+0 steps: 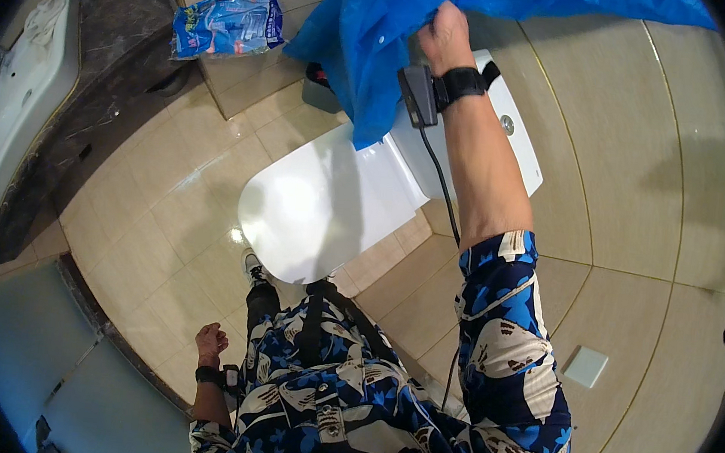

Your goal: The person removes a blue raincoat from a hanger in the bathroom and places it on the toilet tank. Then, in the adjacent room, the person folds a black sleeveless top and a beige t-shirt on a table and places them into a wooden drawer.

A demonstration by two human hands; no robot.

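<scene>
My right hand (446,40) reaches up over the toilet tank, its fingers closed on a thin blue plastic sheet (360,62). The sheet is crumpled, carries a small pale stud, and spreads along the top edge to the right. One lower corner of it hangs down to the white toilet lid (304,208), which is down. Whether the sheet is a garment or a curtain I cannot tell. At my side, low on the left, my left hand (212,340) hangs with fingers loosely curled and nothing visible in it.
A blue printed plastic packet (229,25) lies on a tiled ledge. Left of it, a white washbasin (28,102) is set in a dark stone counter (128,42), with a cloth on its rim. A grey bin (322,95) stands behind the toilet. Tiled walls (635,164) rise on the right.
</scene>
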